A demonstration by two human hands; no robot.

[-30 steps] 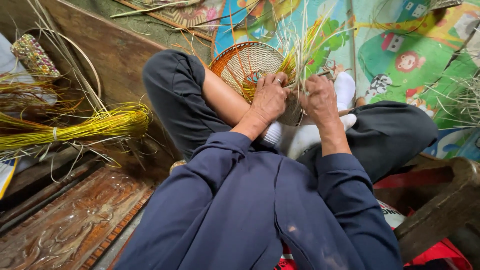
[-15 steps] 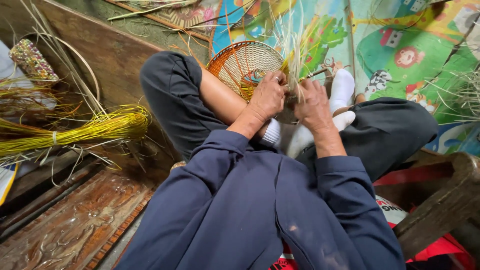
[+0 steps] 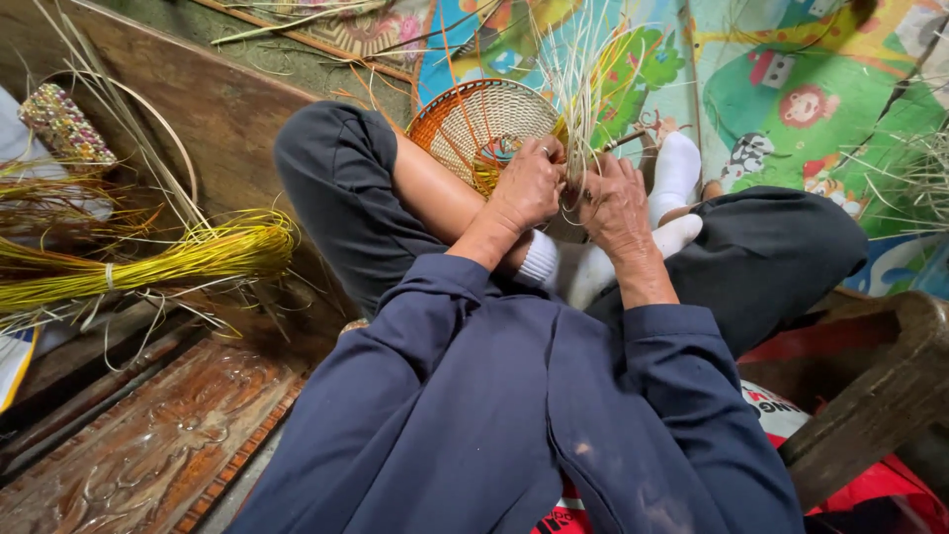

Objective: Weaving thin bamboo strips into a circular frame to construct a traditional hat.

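the half-woven basket [image 3: 474, 124] sits in the upper middle of the frame, tipped on its edge so its round orange-and-pale base faces the camera, resting above the person's crossed legs. loose pale strands [image 3: 583, 79] rise from its right rim and fan upward toward the top of the frame.

the left hand [image 3: 529, 188] lies against the lower right rim of the basket, its fingers curled narrow and pinched on the weave and strands there. the right hand [image 3: 615, 203] is just beside it, to the right, fingers also curled close around the base of the upright strands; the 2 hands nearly touch. both are closed on the work, not spread.

white socks [image 3: 593, 262] show just below the hands, between dark trouser legs. at the left of the frame a tied bundle of yellow reeds [image 3: 158, 265] lies on a dark wooden board [image 3: 198, 109], well apart from the hands. a carved wooden panel [image 3: 148, 445] fills the lower left, and a bright patterned play mat [image 3: 791, 89] covers the upper right.
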